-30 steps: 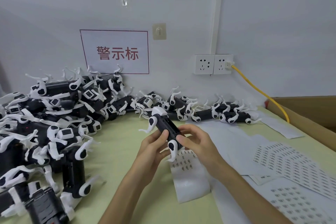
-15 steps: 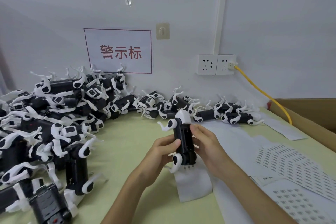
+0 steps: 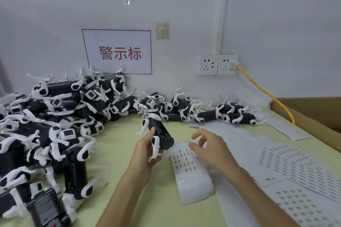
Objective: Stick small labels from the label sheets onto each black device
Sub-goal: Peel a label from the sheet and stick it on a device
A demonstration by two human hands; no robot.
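Above the tabletop [image 3: 118,153], left hand [image 3: 145,153] gripped a black device [image 3: 161,132]; right hand [image 3: 212,151] hovered loosely curled over a label sheet [image 3: 191,177].

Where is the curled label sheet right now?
Head view, right of centre: the curled label sheet lies on the table, far end under the right hand, beside the black device the left hand holds.

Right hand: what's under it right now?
Under the right hand lies the curled white label strip, rows of small labels on it, resting on the green table. The hand covers the strip's upper right part, so whether its fingers pinch a label cannot be seen.
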